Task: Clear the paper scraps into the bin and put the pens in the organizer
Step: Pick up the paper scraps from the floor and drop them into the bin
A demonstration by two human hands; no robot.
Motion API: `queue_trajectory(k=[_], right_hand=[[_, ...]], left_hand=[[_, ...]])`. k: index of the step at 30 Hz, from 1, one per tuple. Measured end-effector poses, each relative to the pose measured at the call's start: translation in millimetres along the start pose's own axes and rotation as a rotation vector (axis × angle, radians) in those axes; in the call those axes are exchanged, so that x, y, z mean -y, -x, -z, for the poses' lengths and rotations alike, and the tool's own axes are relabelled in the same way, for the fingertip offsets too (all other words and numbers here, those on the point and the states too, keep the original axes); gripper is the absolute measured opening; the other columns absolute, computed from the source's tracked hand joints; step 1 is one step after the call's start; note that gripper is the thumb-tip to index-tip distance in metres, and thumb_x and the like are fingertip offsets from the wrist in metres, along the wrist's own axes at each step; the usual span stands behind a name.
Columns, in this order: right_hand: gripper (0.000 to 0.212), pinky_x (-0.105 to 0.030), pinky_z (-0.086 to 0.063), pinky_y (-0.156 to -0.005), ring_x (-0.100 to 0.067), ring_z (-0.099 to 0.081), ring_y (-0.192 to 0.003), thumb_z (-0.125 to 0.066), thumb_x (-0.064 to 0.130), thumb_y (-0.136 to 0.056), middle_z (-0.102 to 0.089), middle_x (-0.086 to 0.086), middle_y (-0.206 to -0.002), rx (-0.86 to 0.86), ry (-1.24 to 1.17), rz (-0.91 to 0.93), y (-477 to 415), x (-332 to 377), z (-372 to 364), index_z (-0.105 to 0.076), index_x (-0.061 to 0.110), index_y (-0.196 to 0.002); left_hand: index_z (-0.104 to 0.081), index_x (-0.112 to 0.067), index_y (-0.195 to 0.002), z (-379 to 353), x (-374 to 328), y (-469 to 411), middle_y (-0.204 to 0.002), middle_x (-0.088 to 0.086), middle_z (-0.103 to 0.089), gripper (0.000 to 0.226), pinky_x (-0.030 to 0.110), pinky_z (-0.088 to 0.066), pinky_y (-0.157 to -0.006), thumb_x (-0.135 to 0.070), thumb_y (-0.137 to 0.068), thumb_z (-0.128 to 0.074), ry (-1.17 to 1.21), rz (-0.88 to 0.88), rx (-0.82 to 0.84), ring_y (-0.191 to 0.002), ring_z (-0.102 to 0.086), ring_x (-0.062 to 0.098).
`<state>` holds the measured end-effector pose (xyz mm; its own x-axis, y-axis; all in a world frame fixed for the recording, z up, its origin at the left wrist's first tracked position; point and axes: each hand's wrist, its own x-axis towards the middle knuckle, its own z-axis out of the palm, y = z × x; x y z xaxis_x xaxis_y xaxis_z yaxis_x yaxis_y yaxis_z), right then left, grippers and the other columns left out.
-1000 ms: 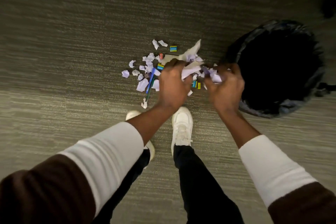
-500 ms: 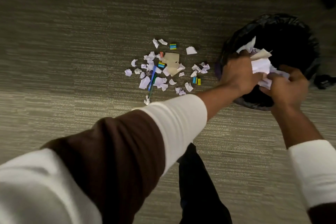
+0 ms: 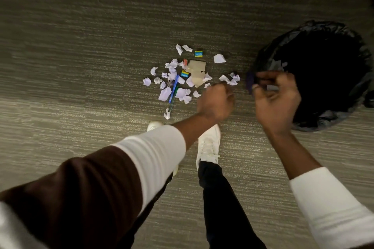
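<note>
both hands point(image 3: 215, 101) back from bin point(image 3: 360, 50), empty, loosely curled, paper scraps point(image 3: 165, 94) just left

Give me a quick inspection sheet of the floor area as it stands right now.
Surface: grey striped carpet.
Job's things: paper scraps scattered on the carpet; blue pen lying among them, a darker pen alongside it; black-lined bin to their right; organizer not seen.
Clutter: small blue-and-yellow wrappers, tan card pieces.
Grippers: left hand loosely curled beside the scraps; right hand open at the bin's edge; nothing clearly held.
Cables: nothing seen.
Surroundings: the person's white shoes below the scraps.
</note>
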<state>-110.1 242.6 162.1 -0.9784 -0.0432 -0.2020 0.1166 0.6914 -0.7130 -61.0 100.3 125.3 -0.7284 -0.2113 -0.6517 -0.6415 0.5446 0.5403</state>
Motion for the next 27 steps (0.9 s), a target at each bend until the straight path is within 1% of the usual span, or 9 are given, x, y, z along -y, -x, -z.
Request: queue_trajectory(k=[4, 8, 11, 13, 16, 19, 22, 24, 27], right_hand=[[0.057, -0.046, -0.057, -0.095, -0.037, -0.066, -0.114, -0.071, 0.039, -0.077, -0.062, -0.015, -0.130, 0.312, 0.250, 0.088, -5.1, 11.5, -64.2, -0.064, 0.015, -0.129], [0.100, -0.050, -0.042, -0.112, -0.040, -0.036, -0.147, -0.085, 0.054, -0.074, -0.038, -0.016, -0.159, 0.555, 0.477, 0.096, -27.8, -9.7, -136.2, -0.036, 0.021, -0.156], [0.122, -0.061, -0.031, -0.120, -0.044, -0.019, -0.157, -0.083, 0.068, -0.070, -0.019, -0.020, -0.170, 0.619, 0.632, 0.144, -51.9, -38.1, -186.0, -0.020, 0.021, -0.163], [0.130, -0.067, -0.028, -0.121, -0.045, -0.014, -0.159, -0.084, 0.072, -0.065, -0.013, -0.019, -0.172, 0.646, 0.707, 0.188, -68.7, -55.7, -215.3, -0.015, 0.025, -0.164], [0.139, -0.073, -0.017, -0.122, -0.047, -0.002, -0.161, -0.085, 0.077, -0.059, 0.001, -0.017, -0.174, 0.692, 0.799, 0.236, -92.6, -71.8, -253.2, -0.006, 0.031, -0.164], [0.147, -0.080, -0.013, -0.117, -0.048, 0.005, -0.160, -0.083, 0.084, -0.050, 0.006, -0.019, -0.174, 0.679, 0.861, 0.287, -112.4, -80.9, -281.3, -0.004, 0.036, -0.163], [0.154, -0.086, -0.013, -0.112, -0.051, 0.007, -0.159, -0.079, 0.092, -0.039, 0.007, -0.022, -0.173, 0.678, 0.893, 0.273, -119.9, -90.9, -297.9, -0.003, 0.038, -0.161], [0.153, -0.086, -0.016, -0.111, -0.053, 0.007, -0.158, -0.082, 0.089, -0.041, 0.011, -0.023, -0.172, 0.693, 0.858, 0.247, -114.9, -96.9, -304.6, -0.002, 0.039, -0.162], [0.140, -0.079, -0.025, -0.114, -0.056, -0.001, -0.157, -0.085, 0.080, -0.053, 0.004, -0.024, -0.172, 0.665, 0.864, 0.287, -97.0, -104.0, -307.3, -0.010, 0.036, -0.163]], left_hand=[[-0.069, -0.013, -0.115, -0.1, 76.4, -10.7, -0.112, 0.013, -0.076, 0.027, 0.039, -0.056, -0.077, -0.032, -0.096, -0.069, -0.220, 0.087, 0.025, -0.104, -0.075, 0.036], [-0.050, -0.007, -0.140, -9.4, 144.7, -32.6, -0.142, 0.019, -0.057, 0.053, 0.051, -0.058, -0.093, -0.030, -0.096, -0.068, -0.428, 0.105, 0.087, -0.133, -0.058, 0.038], [-0.030, -0.008, -0.156, -20.3, 181.8, -57.3, -0.168, 0.022, -0.027, 0.076, 0.057, -0.052, -0.107, -0.030, -0.095, -0.069, -0.527, 0.066, 0.191, -0.157, -0.030, 0.041], [-0.017, -0.010, -0.163, -28.6, 198.7, -76.8, -0.175, 0.020, -0.009, 0.089, 0.057, -0.052, -0.109, -0.025, -0.094, -0.072, -0.556, 0.014, 0.206, -0.164, -0.015, 0.042], [-0.008, -0.010, -0.167, -40.4, 211.6, -103.0, -0.177, 0.019, 0.003, 0.094, 0.055, -0.054, -0.108, -0.014, -0.096, -0.070, -0.629, -0.090, 0.172, -0.164, -0.011, 0.043], [-0.013, -0.002, -0.166, -53.3, 221.6, -124.3, -0.177, 0.023, -0.001, 0.081, 0.059, -0.052, -0.111, -0.011, -0.101, -0.060, -0.654, -0.147, 0.119, -0.164, -0.012, 0.045], [-0.032, 0.003, -0.159, -67.0, 234.5, -130.0, -0.174, 0.030, -0.014, 0.059, 0.058, -0.049, -0.115, -0.009, -0.104, -0.051, -0.674, -0.186, 0.054, -0.162, -0.020, 0.046], [-0.047, -0.003, -0.152, -75.8, 241.5, -125.5, -0.170, 0.030, -0.027, 0.050, 0.054, -0.052, -0.112, -0.006, -0.102, -0.043, -0.732, -0.223, -0.006, -0.156, -0.037, 0.044], [-0.047, -0.007, -0.153, -86.9, 250.7, -117.4, -0.167, 0.028, -0.034, 0.059, 0.056, -0.056, -0.107, -0.002, -0.098, -0.026, -0.708, -0.273, -0.025, -0.150, -0.044, 0.045]])
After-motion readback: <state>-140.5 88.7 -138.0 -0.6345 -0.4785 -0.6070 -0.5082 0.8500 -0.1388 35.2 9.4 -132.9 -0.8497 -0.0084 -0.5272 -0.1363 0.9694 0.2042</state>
